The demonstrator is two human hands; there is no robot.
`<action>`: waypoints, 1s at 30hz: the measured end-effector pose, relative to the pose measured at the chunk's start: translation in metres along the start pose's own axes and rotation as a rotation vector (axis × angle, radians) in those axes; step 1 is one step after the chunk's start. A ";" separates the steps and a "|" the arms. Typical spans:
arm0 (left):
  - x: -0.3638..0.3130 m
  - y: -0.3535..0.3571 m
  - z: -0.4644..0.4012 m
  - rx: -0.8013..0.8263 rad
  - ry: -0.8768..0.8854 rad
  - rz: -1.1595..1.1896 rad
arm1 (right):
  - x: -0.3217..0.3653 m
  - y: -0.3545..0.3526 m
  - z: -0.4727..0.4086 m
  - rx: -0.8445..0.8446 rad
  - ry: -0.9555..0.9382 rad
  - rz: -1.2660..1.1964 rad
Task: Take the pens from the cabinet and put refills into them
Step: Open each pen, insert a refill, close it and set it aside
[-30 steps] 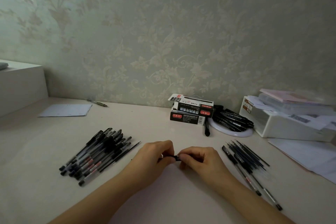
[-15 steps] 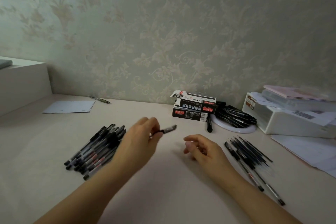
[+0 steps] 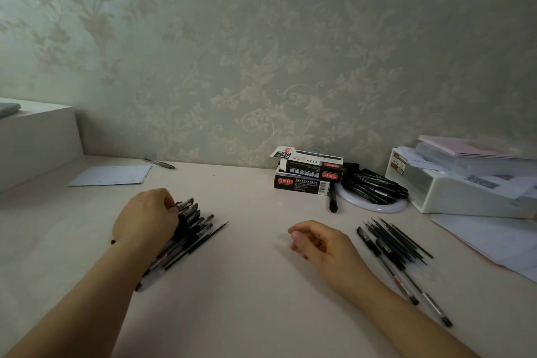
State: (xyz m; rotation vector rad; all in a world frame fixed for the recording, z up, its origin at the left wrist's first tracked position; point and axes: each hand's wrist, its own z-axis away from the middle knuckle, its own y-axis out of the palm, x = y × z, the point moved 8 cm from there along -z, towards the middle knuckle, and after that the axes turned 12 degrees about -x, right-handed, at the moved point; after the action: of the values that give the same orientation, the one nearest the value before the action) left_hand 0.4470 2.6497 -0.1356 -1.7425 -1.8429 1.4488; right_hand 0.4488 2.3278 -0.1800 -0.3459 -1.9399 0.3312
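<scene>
Black pens [image 3: 190, 231] heaped on pale worktop [image 3: 247, 285], left of centre, lying side by side on a slant. Left hand [image 3: 146, 216] down on top of heap, fingers [image 3: 167, 200] curled at its far end, seemingly pinching a pen cap there; exact grip blurred by own knuckles. Dark cord at left wrist. Right hand [image 3: 318, 243] resting on bare worktop near centre, well apart from heap, fingers loosely curled, nothing held. Just right of that hand, loose spread of thin dark refills [image 3: 398, 240] with two clear-barrelled pens [image 3: 406, 282] lying alongside, tips toward near edge. Farther back, two black cardboard boxes [image 3: 308, 176] stacked against floral wallpaper [image 3: 261, 52], upper one with flap open. Beside boxes, white round dish [image 3: 377, 206] piled with more black pens, one black marker [image 3: 332, 200] lying on worktop between dish and boxes. White storage box [image 3: 465, 192] at far right, papers and pink booklet on top, more sheets [image 3: 488, 238] spread in front. At far left, white raised ledge [image 3: 37, 136]; near it a sheet of paper [image 3: 112, 176] and a single pen [image 3: 159, 163] by wall.
</scene>
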 end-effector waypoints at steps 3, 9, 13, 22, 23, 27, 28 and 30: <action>0.002 0.003 -0.002 0.003 -0.002 -0.006 | -0.001 0.001 -0.001 0.001 -0.001 0.005; -0.003 0.004 -0.001 0.009 0.029 -0.003 | 0.000 0.000 -0.001 -0.008 -0.001 0.015; -0.025 -0.006 0.005 -0.064 0.117 0.065 | 0.002 0.000 0.000 -0.016 0.002 0.023; -0.129 0.027 0.105 0.234 0.680 0.358 | 0.012 -0.017 -0.001 -0.147 -0.082 0.202; -0.130 0.033 0.110 0.275 0.698 0.357 | 0.014 -0.025 -0.002 -0.203 -0.116 0.316; -0.126 0.037 0.108 0.291 0.696 0.364 | 0.013 -0.060 -0.007 -0.333 -0.095 0.816; -0.124 0.037 0.106 0.283 0.690 0.363 | 0.008 -0.068 -0.007 -0.339 -0.045 0.891; -0.121 0.036 0.102 0.273 0.669 0.349 | -0.001 -0.076 -0.006 -0.331 0.030 0.993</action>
State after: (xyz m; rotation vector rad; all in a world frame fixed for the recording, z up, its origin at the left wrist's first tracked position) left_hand 0.4291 2.4895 -0.1584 -2.1182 -0.9964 0.9632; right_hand 0.4483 2.2579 -0.1491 -1.5259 -1.6567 0.6260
